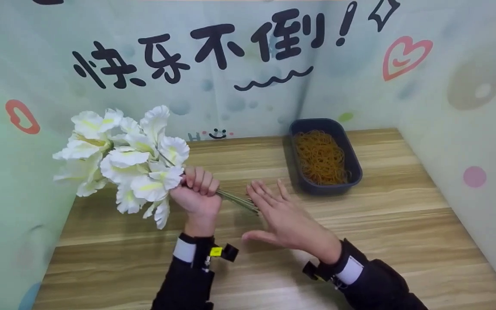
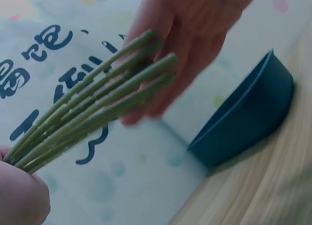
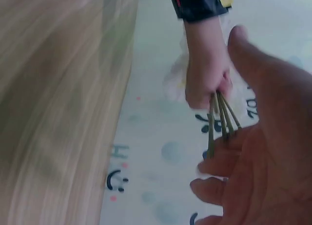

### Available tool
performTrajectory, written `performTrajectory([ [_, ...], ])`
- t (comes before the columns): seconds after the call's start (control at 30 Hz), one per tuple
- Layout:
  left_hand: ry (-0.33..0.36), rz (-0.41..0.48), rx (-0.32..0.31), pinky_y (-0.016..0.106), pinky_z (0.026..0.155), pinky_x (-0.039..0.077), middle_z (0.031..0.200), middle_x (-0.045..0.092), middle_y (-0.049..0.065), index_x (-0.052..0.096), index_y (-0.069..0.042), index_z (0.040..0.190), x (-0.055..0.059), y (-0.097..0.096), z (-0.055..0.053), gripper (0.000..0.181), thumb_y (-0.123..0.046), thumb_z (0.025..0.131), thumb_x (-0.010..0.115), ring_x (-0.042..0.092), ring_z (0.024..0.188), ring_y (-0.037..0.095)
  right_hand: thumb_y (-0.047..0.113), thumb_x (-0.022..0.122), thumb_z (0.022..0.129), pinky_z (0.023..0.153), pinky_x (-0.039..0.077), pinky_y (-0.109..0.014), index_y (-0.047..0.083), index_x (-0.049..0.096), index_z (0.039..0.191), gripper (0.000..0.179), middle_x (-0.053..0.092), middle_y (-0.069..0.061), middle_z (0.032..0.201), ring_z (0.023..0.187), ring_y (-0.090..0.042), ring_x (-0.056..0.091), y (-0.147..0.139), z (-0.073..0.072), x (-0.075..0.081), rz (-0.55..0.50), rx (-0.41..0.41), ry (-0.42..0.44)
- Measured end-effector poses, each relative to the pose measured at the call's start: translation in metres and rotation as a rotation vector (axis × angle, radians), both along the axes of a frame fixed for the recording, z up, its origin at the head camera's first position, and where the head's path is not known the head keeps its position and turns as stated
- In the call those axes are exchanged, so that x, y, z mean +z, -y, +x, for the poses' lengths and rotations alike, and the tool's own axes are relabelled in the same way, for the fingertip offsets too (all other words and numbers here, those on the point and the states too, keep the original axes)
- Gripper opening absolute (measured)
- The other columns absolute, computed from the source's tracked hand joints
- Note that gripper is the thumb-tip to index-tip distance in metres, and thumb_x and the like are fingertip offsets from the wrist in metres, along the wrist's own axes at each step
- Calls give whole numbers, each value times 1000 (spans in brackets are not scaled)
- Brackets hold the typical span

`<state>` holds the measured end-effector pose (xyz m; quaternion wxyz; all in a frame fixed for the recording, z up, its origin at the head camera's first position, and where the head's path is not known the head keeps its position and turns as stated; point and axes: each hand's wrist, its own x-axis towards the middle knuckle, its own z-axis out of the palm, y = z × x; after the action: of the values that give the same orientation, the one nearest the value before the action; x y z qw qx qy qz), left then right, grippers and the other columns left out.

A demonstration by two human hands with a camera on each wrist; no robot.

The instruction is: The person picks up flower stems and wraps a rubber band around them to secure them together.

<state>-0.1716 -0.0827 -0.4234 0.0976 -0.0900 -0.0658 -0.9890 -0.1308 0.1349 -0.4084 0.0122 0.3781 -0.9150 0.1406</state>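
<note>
Your left hand [image 1: 198, 191] is closed firmly around the slender green stems [image 1: 237, 200] of a bunch of white, ruffled-petal flowers with yellow-green markings [image 1: 136, 159], held above the left part of the pale wood-grain tabletop [image 1: 381, 237]. Your right hand [image 1: 289, 221] is opened out with fingers extended and thumb apart, at the cut stem ends; whether it touches them cannot be told. Beyond it, a dark blue, round-cornered rectangular container [image 1: 354, 172] holds thin amber rubber bands [image 1: 321, 157].
</note>
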Motion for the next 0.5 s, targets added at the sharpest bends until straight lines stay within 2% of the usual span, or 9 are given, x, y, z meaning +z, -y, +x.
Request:
performTrajectory([
  [0.07, -18, 8, -12, 23, 45, 5, 56, 14, -6, 32, -17, 58, -2, -8, 4, 58, -32, 111, 16, 10, 48, 8, 62, 61, 100, 129, 18, -69, 0, 40, 159, 88, 36, -23, 167, 155, -42, 40, 4, 1, -4, -21, -35, -34],
  [0.13, -43, 21, -35, 23, 45, 5, 56, 13, -6, 28, -17, 59, -5, -15, 8, 49, -27, 107, 25, 10, 48, 8, 53, 63, 102, 126, 28, -68, 1, 50, 152, 73, 48, -23, 161, 148, -44, 50, 6, 1, -7, -46, -77, -70],
  [0.17, -59, 30, -54, 23, 45, 5, 56, 12, -6, 26, -17, 60, -7, -19, 9, 44, -24, 103, 30, 9, 48, 8, 50, 65, 103, 120, 40, -64, 3, 56, 147, 65, 59, -23, 152, 137, -43, 61, 7, 1, -8, -56, -94, -92],
  [0.23, -87, 37, -83, 23, 46, 5, 56, 11, -6, 21, -18, 61, -10, -25, 12, 37, -21, 93, 39, 9, 48, 8, 43, 68, 102, 100, 58, -55, 5, 64, 132, 49, 74, -20, 126, 110, -38, 75, 8, 0, -11, -81, -117, -123],
  [0.27, -100, 35, -99, 23, 46, 5, 56, 11, -6, 19, -18, 62, -12, -28, 13, 35, -20, 89, 41, 8, 48, 8, 41, 70, 101, 86, 62, -49, 7, 67, 126, 43, 77, -16, 113, 95, -34, 77, 9, 0, -13, -89, -128, -133],
  [0.3, -114, 35, -118, 23, 46, 5, 56, 10, -6, 17, -18, 63, -13, -31, 13, 35, -19, 85, 43, 8, 49, 9, 39, 70, 101, 73, 62, -43, 8, 68, 120, 36, 77, -13, 100, 82, -30, 75, 10, 0, -15, -96, -139, -142],
  [0.37, -133, 24, -147, 23, 47, 5, 56, 9, -6, 15, -18, 63, -16, -36, 15, 34, -17, 81, 43, 8, 49, 9, 35, 71, 101, 52, 51, -35, 10, 68, 104, 25, 70, -4, 79, 63, -22, 65, 11, -2, -18, -102, -160, -147],
  [0.43, -149, 16, -165, 23, 47, 5, 56, 9, -6, 14, -18, 63, -17, -39, 16, 33, -17, 79, 43, 8, 49, 9, 31, 70, 101, 47, 45, -33, 10, 66, 89, 25, 64, -3, 70, 56, -20, 59, 12, -3, -21, -94, -179, -143],
  [0.5, -160, 19, -177, 23, 48, 5, 56, 9, -6, 14, -17, 63, -18, -40, 17, 33, -17, 78, 43, 7, 50, 9, 28, 69, 102, 44, 40, -32, 11, 62, 75, 33, 55, 0, 61, 51, -18, 51, 12, -5, -23, -70, -190, -143],
])
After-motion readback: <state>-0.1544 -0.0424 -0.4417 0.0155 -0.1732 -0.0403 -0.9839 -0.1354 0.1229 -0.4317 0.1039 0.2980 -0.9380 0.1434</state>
